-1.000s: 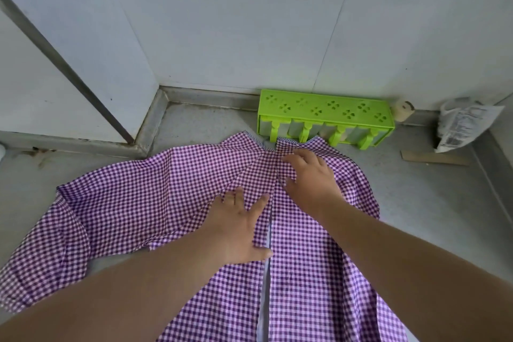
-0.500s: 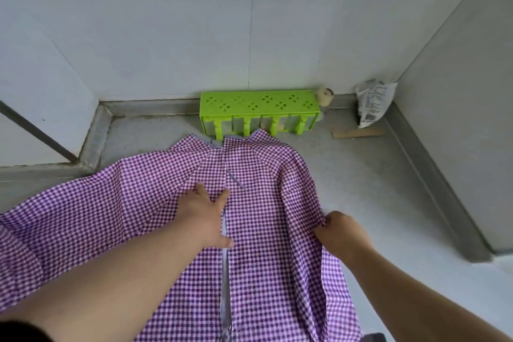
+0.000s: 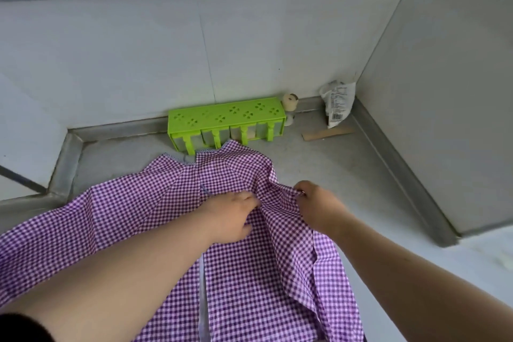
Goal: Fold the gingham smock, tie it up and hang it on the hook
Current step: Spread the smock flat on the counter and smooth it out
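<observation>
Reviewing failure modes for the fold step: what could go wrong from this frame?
1. The right hand pinches the lifted right edge of the purple-and-white gingham smock while the left hand presses near the centre opening; the cloth between them is already bunched, so the fold may land creased or crooked.
2. The smock's collar lies against the lime-green plastic rack; a pull could drag or snag it.
3. The left sleeve is still spread wide, so the fold could end up lopsided.
</observation>
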